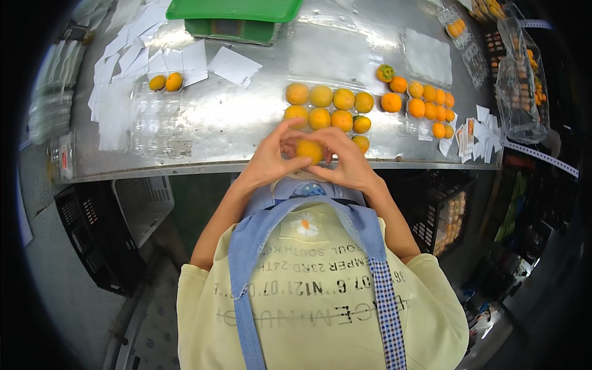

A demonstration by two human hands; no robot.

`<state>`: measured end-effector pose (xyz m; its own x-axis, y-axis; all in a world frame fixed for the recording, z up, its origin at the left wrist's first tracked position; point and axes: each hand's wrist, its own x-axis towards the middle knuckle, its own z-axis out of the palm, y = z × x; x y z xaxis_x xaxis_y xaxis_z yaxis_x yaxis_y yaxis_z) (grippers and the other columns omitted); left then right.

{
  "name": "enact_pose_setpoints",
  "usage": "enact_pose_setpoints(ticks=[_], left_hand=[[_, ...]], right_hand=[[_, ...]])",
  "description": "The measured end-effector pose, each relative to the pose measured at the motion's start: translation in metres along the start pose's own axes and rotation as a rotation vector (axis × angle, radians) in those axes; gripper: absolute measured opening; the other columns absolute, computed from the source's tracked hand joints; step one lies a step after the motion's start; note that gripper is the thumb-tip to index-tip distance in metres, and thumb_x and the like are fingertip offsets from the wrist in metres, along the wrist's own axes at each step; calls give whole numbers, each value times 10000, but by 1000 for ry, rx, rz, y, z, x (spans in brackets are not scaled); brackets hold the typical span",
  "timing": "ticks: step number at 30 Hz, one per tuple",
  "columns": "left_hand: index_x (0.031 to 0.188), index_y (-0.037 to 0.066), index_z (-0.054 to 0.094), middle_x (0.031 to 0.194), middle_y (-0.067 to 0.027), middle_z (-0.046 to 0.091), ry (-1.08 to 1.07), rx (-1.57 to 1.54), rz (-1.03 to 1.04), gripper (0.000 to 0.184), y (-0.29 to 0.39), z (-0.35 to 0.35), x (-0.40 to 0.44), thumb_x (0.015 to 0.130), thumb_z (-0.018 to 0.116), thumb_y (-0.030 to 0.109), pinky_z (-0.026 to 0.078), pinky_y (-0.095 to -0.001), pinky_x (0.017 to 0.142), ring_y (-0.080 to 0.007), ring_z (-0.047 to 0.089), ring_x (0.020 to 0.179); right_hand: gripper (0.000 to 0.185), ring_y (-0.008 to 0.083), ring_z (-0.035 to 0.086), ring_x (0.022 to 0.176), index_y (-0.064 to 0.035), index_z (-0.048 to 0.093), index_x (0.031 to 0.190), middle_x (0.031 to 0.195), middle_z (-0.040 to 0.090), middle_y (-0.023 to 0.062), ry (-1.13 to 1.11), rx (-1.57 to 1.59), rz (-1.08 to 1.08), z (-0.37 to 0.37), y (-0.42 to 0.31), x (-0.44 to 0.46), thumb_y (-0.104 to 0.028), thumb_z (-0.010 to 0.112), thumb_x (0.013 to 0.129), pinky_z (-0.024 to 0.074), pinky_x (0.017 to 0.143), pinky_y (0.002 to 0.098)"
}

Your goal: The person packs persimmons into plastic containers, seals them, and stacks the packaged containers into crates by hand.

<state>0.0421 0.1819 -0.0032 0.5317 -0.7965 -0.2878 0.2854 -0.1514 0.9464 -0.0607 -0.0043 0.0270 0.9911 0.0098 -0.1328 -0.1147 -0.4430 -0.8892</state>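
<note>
Between my two hands, just in front of the table edge, is a round orange fruit (309,152), slightly blurred; I cannot tell whether it is a mandarin or a persimmon. My left hand (273,153) curls around its left side, thumb beneath. From the right, my right hand (345,161) has its thumb and fingers closed on the same fruit. Right behind my hands, similar fruits (319,118) stand in rows in a clear plastic tray (372,132). My fingers hide the tray's near left part.
Left on the metal table (216,132), a clear tray (154,123) holds two fruits. White paper pieces (235,65) lie behind it, near a green box (234,12). More fruits (391,102) and another filled tray (430,102) are at right. Crates (92,234) stand below.
</note>
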Motion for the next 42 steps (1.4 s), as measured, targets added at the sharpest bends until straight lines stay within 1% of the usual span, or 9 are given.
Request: enact_pose_setpoints(ticks=[2, 6, 9, 14, 20, 29, 33, 39, 42], left_hand=[[1322, 76, 441, 1134, -73, 575, 101, -2, 39, 648, -3, 7, 3, 754, 751, 108, 473, -254, 777, -124, 551, 941], [1244, 67, 525, 1120, -61, 595, 274, -46, -32, 453, -15, -14, 5, 827, 691, 126, 468, -246, 785, -108, 554, 927], [1192, 66, 568, 1057, -53, 619, 349, -72, -108, 367, -23, -26, 1, 843, 672, 112, 460, -237, 787, -99, 562, 900], [1166, 41, 580, 1033, -53, 619, 364, -68, -111, 299, -31, -26, -2, 884, 635, 122, 460, -232, 767, -104, 586, 881], [1130, 34, 598, 1005, -52, 620, 363, -76, -138, 269, -34, -23, -2, 875, 639, 107, 454, -233, 789, -98, 566, 872], [1136, 42, 597, 1020, -54, 618, 357, 12, -167, 282, -42, -19, 2, 871, 635, 131, 457, -255, 795, -118, 552, 873], [1151, 48, 589, 1062, -50, 615, 345, 66, -155, 299, -56, -23, 6, 875, 638, 152, 461, -247, 765, -111, 560, 882], [1141, 39, 595, 1043, -69, 622, 340, 66, -149, 297, -52, -21, 7, 865, 631, 141, 467, -274, 801, -140, 559, 880], [1136, 38, 600, 1046, -69, 626, 349, 59, -159, 293, -55, -24, 7, 865, 633, 143, 468, -275, 797, -139, 560, 874]], right_hand=[[544, 159, 567, 796, -72, 564, 1186, 1088, 559, 89, 151, -48, -38, -6, 11, -10, -97, 761, 680, 487, 648, 249], [510, 204, 594, 861, -67, 547, 1163, 1070, 573, 102, 302, -259, 197, -26, 39, -33, -165, 748, 705, 507, 634, 284], [537, 195, 573, 738, -56, 549, 1162, 998, 577, 97, 319, -363, 71, -21, 59, -39, -144, 773, 682, 490, 619, 274], [527, 268, 556, 927, -82, 582, 1123, 1080, 617, 77, 284, -613, -65, -7, 69, -39, -183, 782, 647, 451, 827, 375], [493, 264, 532, 926, -83, 614, 1075, 1083, 595, 66, 348, -676, -73, 0, 75, -40, -220, 798, 640, 453, 819, 365], [455, 325, 516, 1011, -34, 567, 1123, 1118, 554, 147, 552, -371, 30, -25, 75, -21, -228, 738, 748, 422, 881, 397], [632, 346, 507, 1054, 61, 444, 1296, 1165, 528, 226, 753, -216, 235, -42, 128, 14, -395, 595, 886, 411, 919, 415], [723, 375, 502, 1162, 88, 402, 1327, 1246, 501, 289, 654, 25, 527, -67, 131, 67, -492, 505, 908, 393, 978, 390], [713, 341, 550, 1086, 92, 407, 1322, 1216, 525, 267, 761, 25, 457, -67, 142, 76, -473, 524, 903, 420, 947, 380]])
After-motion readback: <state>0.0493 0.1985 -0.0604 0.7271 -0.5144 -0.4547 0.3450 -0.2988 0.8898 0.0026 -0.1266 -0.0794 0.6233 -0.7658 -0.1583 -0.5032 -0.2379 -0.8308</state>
